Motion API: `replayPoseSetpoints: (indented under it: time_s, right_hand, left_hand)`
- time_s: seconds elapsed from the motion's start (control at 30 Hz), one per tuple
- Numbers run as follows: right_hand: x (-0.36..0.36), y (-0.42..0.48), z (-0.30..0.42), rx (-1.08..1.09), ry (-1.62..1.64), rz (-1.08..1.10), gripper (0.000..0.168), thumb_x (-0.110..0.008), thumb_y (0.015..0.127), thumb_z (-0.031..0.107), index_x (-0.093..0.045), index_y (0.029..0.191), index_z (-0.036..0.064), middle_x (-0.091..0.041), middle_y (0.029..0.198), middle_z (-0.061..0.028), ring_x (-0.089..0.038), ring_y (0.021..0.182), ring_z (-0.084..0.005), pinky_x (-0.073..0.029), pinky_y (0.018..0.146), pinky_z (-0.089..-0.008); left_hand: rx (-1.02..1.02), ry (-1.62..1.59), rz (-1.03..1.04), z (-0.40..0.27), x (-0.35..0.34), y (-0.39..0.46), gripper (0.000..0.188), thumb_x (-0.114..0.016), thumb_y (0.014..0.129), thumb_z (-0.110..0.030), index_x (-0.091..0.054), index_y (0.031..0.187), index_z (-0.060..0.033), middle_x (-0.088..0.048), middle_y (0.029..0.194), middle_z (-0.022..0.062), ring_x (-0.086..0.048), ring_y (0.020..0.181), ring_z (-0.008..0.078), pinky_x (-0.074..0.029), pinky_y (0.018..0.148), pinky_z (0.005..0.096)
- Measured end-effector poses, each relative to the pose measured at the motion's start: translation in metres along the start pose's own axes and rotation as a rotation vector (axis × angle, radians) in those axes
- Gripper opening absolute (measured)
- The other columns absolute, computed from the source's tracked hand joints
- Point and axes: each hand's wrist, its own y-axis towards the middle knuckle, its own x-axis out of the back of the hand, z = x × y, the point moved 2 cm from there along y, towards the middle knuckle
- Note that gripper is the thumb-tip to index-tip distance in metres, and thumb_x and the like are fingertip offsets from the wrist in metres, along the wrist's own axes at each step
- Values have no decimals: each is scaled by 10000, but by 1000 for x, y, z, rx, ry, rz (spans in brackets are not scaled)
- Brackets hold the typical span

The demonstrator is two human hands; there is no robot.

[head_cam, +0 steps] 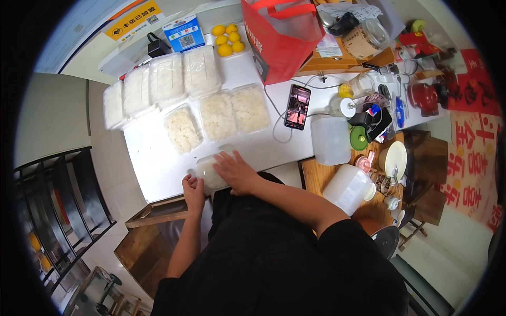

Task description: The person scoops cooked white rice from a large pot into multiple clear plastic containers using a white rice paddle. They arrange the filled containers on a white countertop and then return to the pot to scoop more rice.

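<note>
Close in front of me, at the white table's near edge, stands a clear plastic container of cooked rice (208,172) with a transparent cover over it. My right hand (236,172) lies flat across its right part, fingers slightly apart, hiding that end. At its left corner is my left hand (194,192), palm turned up and fingers curled; whether it pinches the rim I cannot tell. Just beyond are an uncovered rice container (183,129) and two more, a middle one (218,115) and a right one (250,108), their rice showing at the top.
Lidded rice containers (166,76) line the table's (152,170) back left. Behind stand a tray of lemons (228,40) and a red bag (276,43). A lit phone (297,107) with cables lies right of the rice. Translucent plastic tubs (331,141) and jars crowd the right side.
</note>
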Motion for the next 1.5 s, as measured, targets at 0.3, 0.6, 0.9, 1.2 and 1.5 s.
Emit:
replayPoseSetpoints:
  time_s: [0.3, 0.6, 0.9, 1.2, 1.5]
  right_hand:
    - [-35, 16, -17, 118, -4, -112, 1017, -812, 685, 450, -400, 1488, -18, -350, 1577, -172, -305, 1477, -317, -194, 1224, -515]
    - [-40, 20, -19, 98, 18, -145, 1016, -809, 659, 388, -392, 1496, -10, -390, 1548, -158, -366, 1424, -313, -244, 1197, -496]
    - [-8, 35, 3, 10, -63, -6, 1065, -843, 602, 392, -395, 1485, -1, -458, 1435, -188, -439, 1316, -366, -332, 1098, -534]
    - [24, 39, -2, -233, 462, 175, 1205, -857, 573, 444, -309, 1535, -33, -456, 1452, -239, -428, 1349, -404, -351, 1136, -461]
    - [179, 191, -97, -792, 457, -558, 1109, -869, 618, 521, -399, 1454, -37, -492, 1422, -296, -506, 1302, -415, -424, 1091, -482]
  left_hand:
    - [-814, 712, 104, -36, -30, -5, 678, -648, 922, -305, -400, 1476, -3, -377, 1555, 270, -326, 1459, 465, -233, 1193, 582]
    - [-827, 704, 101, -27, -38, 2, 776, -657, 904, -349, -327, 1516, -5, -303, 1595, 267, -272, 1484, 459, -228, 1208, 575]
    - [-316, -182, -119, -20, -6, 0, 422, -652, 953, -105, -545, 1334, 40, -590, 1360, 195, -555, 1281, 300, -417, 1103, 375]
    - [-65, -911, 326, -133, 68, -27, 95, -652, 936, 30, -705, 1014, 19, -714, 1019, 132, -665, 974, 203, -528, 915, 331]
    - [-583, -1481, 1650, -362, 134, -43, 187, -756, 926, -229, -728, 828, -72, -672, 898, 65, -625, 806, 274, -479, 751, 404]
